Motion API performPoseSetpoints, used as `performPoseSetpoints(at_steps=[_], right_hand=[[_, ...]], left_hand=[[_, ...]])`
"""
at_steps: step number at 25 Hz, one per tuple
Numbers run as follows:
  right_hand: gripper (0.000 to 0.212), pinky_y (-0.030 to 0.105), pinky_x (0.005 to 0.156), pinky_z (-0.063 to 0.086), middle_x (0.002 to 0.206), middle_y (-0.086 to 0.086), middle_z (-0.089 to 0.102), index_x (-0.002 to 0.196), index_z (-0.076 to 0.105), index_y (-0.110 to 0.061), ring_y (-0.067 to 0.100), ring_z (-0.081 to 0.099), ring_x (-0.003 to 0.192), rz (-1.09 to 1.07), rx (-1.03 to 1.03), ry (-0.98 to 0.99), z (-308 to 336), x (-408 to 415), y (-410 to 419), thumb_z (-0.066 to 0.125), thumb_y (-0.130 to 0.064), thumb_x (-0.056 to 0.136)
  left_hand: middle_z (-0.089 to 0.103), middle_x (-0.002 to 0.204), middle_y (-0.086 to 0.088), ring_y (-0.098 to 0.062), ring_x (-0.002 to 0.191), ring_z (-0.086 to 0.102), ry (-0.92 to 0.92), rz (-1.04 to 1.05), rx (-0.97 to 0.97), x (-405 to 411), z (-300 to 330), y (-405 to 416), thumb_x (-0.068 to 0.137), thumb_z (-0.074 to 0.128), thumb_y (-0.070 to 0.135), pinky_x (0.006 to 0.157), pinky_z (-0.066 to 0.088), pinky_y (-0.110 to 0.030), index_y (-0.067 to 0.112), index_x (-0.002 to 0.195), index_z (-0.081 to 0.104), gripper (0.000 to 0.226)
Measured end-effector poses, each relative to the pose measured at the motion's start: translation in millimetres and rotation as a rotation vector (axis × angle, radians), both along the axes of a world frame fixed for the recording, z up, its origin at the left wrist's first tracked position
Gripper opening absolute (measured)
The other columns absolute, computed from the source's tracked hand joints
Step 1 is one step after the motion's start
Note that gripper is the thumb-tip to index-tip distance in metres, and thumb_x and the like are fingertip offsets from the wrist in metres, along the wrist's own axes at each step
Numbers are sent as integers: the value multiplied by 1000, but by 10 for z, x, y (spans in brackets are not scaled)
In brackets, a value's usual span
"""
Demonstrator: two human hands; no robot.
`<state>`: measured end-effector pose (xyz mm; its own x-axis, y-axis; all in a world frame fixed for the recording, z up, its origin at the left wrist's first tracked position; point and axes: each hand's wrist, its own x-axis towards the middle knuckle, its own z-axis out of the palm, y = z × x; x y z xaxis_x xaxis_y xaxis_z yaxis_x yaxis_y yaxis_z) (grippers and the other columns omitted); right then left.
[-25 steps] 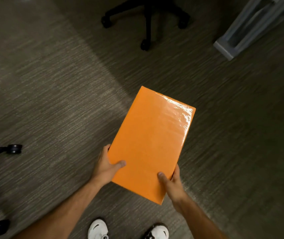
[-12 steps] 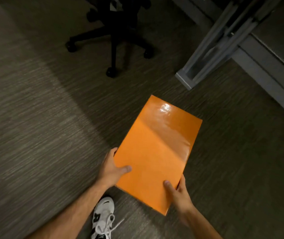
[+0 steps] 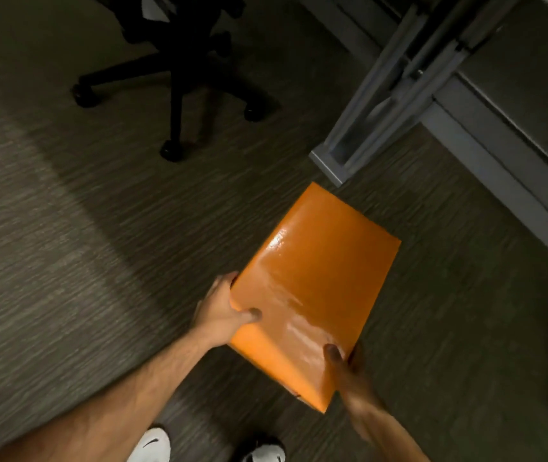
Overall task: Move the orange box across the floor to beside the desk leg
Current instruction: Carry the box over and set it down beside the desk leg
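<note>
At the bottom edge of the frame, 2 white shoes are showing, the left shoe (image 3: 151, 445) and the right shoe (image 3: 265, 453), both planted on the grey striped carpet (image 3: 52, 268). Just above them, 2 bare forearms are reaching up into the middle of the frame.

The left hand (image 3: 221, 310) is gripping the near left side of the orange box (image 3: 312, 288), with its thumb lying on the shiny top and its fingers curling around the edge, out of sight beneath. The right hand (image 3: 344, 363) is clamping the near right corner of the box, its thumb pressing on top and the rest of the fingers tucked behind the side. That hand is sitting in shadow and is blurred, so I cannot make out its fingers one by one.

The box is sitting a little right of centre in the frame, lying long and flat with its far corner pointing toward the upper right. Whether its underside is touching the carpet I cannot tell. Light is glaring off its wrapping.

Just beyond that far corner, the grey foot of the desk leg (image 3: 330, 163) is resting on the carpet, close to the box but apart from it. The leg is rising toward the upper right of the frame, where it is meeting a long grey rail (image 3: 499, 181).

Farther off, in the upper left, the black base of an office chair (image 3: 174, 95) is standing on its castors in the dark.
</note>
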<state>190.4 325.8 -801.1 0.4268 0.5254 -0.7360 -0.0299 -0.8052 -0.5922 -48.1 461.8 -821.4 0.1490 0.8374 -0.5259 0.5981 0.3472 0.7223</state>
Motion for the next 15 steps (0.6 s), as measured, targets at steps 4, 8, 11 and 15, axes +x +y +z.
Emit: performPoseSetpoints(at_steps=[4,8,11,15], right_hand=[[60,40,89,45,142,8,56,153,32,-25,21,60,102,-41,79,-27,-177,388,96,58,-21,99],[63,48,95,49,144,10,53,155,27,-25,31,59,117,-128,134,-47,-708,676,264,57,-23,99],[81,45,91,48,143,8,51,156,23,-26,29,57,115,-171,170,-68,-1122,871,416,64,-46,90],[94,46,92,50,150,11,49,157,20,-32,31,59,118,-227,254,-131,-1647,1154,643,68,-55,80]], left_hand=[[50,119,4,-24,110,59,-81,-18,-20,448,-189,191,62,92,30,92,48,-32,20,136,50,86],[54,120,-1,-17,104,57,-141,-84,38,861,-622,522,66,90,24,83,42,-22,20,136,51,81],[54,118,2,-13,101,55,-135,-113,95,1122,-960,779,66,89,24,80,41,-20,21,135,52,78],[58,115,2,-19,103,61,-166,-142,83,1565,-1415,1045,67,90,21,86,49,-30,19,131,55,73]])
